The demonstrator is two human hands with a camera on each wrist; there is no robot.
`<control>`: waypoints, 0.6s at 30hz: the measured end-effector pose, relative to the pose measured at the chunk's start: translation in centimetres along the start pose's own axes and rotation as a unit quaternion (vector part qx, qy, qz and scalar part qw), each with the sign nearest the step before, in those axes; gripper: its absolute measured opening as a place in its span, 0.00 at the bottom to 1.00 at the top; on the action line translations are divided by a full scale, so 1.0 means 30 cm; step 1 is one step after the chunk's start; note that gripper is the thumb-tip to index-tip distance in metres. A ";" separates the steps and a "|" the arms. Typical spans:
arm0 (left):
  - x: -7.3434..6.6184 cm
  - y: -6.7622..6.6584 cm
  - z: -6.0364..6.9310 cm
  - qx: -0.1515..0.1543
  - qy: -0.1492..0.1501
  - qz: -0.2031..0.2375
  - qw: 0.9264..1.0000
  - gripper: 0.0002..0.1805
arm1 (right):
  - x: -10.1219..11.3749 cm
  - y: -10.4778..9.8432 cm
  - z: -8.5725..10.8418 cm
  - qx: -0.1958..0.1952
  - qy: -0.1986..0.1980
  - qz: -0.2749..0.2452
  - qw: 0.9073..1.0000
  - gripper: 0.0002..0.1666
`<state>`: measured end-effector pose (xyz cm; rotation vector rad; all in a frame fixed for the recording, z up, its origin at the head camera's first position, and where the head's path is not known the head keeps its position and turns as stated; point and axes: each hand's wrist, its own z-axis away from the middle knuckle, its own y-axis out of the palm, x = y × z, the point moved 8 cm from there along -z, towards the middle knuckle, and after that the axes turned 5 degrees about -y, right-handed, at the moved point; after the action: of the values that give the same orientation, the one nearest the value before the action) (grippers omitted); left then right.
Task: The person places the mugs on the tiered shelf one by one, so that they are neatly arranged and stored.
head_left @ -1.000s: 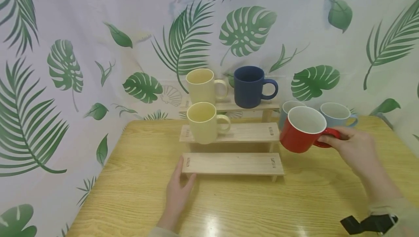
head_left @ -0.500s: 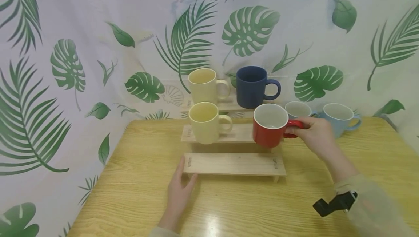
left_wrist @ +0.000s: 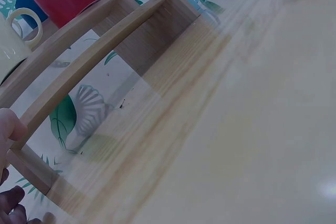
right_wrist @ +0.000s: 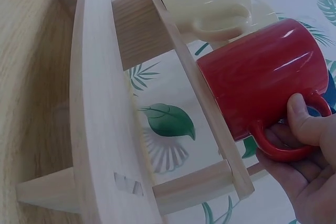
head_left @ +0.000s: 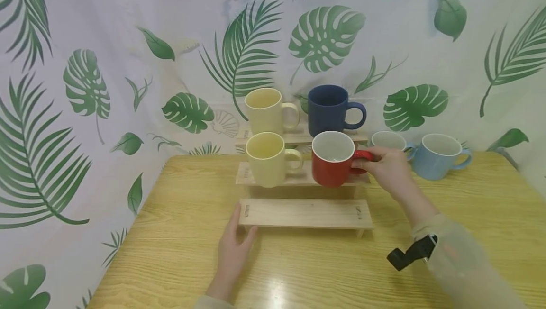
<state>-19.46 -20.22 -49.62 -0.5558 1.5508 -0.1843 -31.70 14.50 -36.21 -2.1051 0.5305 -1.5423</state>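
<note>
A red mug with a white inside stands upright at the right of the middle shelf of a three-step wooden rack; its base looks to be touching the shelf. My right hand pinches the mug's handle between thumb and fingers. At the rack's lowest step, my left hand holds the left front corner, thumb at the front edge. A cream mug shares the middle shelf, to the left of the red one. Behind, on the top shelf, are another cream mug and a dark blue mug.
Two light blue mugs stand on the wooden table right of the rack: one in plain sight, the other partly hidden by my right hand. A leaf-patterned cloth hangs behind the table.
My right hand has carried the red mug leftward from beside the rack onto the right part of the middle shelf. The left hand has kept its place at the lowest step.
</note>
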 end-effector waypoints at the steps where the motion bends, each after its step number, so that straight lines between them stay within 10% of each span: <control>1: 0.001 0.000 0.000 0.001 0.000 0.001 1.000 0.40 | 0.003 0.003 -0.002 0.000 -0.002 0.001 1.000 0.20; 18: 0.004 -0.002 0.002 0.000 -0.010 0.000 1.000 0.41 | 0.004 0.012 -0.013 0.010 -0.002 -0.002 1.000 0.18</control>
<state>-19.40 -20.30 -49.69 -0.5558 1.5317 -0.1790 -32.04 14.10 -36.23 -2.0947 0.5066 -1.5386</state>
